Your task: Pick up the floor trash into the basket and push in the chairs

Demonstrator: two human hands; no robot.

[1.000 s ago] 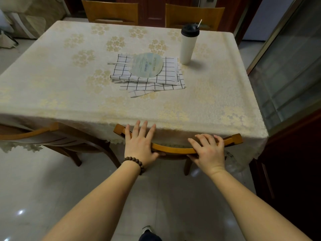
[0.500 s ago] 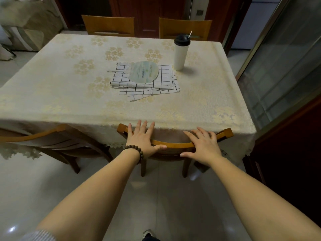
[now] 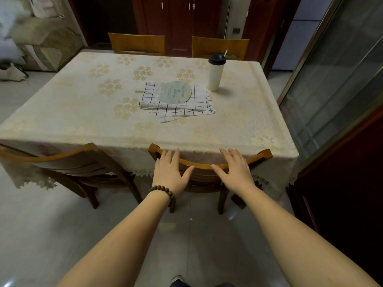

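The table (image 3: 83, 112) fills the centre. On it, a fan (image 3: 175, 92) lies on a folded cloth (image 3: 199, 104), with a bottle (image 3: 215, 73) at 2 o'clock of them. 2 chairs stand at 12 o'clock behind the table, 2 at 6 o'clock.

Bare forearms, no sleeves showing.
A dark wooden bead bracelet (image 3: 163, 190) circles the left wrist; the right wrist wears nothing.

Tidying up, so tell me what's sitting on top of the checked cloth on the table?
A round pale-green fan lies on the checked cloth. Whatever the fan covers cannot be seen.
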